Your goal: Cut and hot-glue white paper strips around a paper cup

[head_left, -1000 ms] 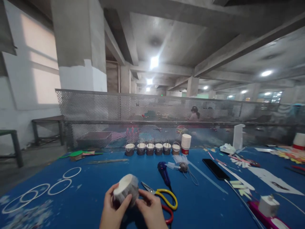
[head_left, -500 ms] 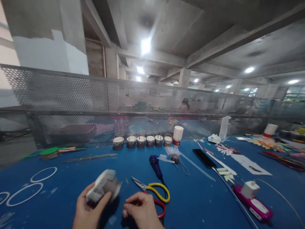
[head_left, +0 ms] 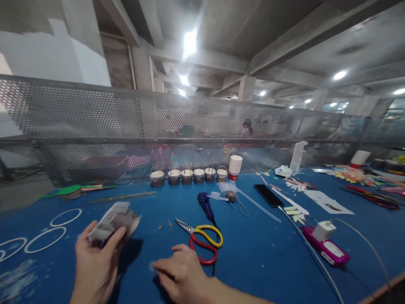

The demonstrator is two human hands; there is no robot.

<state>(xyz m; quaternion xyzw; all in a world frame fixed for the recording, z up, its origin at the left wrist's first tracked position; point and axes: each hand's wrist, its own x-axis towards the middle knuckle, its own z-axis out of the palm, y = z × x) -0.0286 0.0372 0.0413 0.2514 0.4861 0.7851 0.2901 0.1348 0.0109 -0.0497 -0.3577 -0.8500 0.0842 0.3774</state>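
Tilting in your left hand, the wrapped cup is above the near left part of the blue table, its far end turned to the right. Any writing is too small to read: the pink power strip at the near right carries a pale panel, and the white sheet beyond it a dark mark. The stack of paper cups is white above a red band.

The cup you hold looks round and squat, covered in crinkled, whitish-grey film with darker grey showing toward its right end. Your left fingers and thumb are closed around its sides. Your right hand is low over the table, index finger reaching left beside a small clear scrap, the others partly curled; you cannot tell whether it pinches anything.

Just beyond your right hand lie scissors with one yellow and one red handle, blades to the left. Farther off are a dark blue glue gun, a black phone and six small grey-and-brown buckets with white tops, in a row before the perforated metal screen.
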